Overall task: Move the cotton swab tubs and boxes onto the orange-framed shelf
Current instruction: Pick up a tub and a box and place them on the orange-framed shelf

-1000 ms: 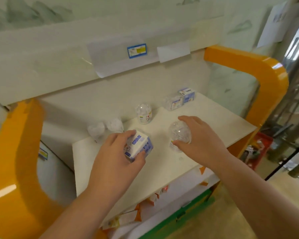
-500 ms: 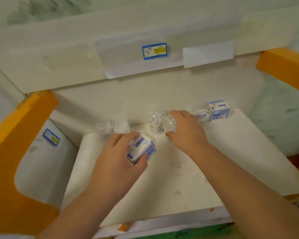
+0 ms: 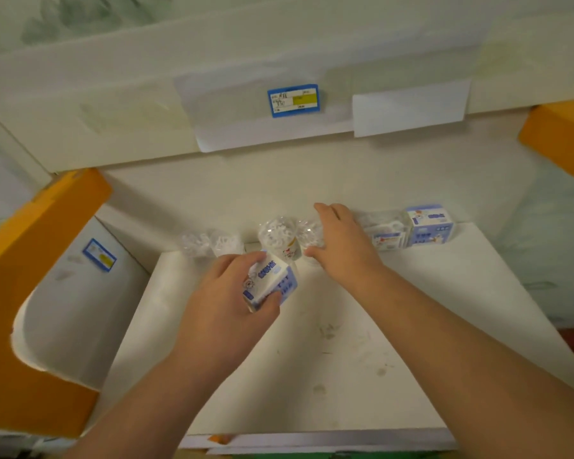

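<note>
the left hand [image 3: 226, 303] grips a blue-and-white swab box [image 3: 272, 283], fingers curled round it, tilted just above the white shelf board [image 3: 345, 359]. the right hand [image 3: 342, 243] wraps its fingers round a clear tub [image 3: 309, 233] at the far edge, just right of another clear tub [image 3: 277, 235]. two more clear tubs [image 3: 209, 243] stand further left. a clear box [image 3: 383, 231] and a blue box [image 3: 429, 225] touch at the far right. the orange frame [image 3: 30, 260] flanks the shelf.
</note>
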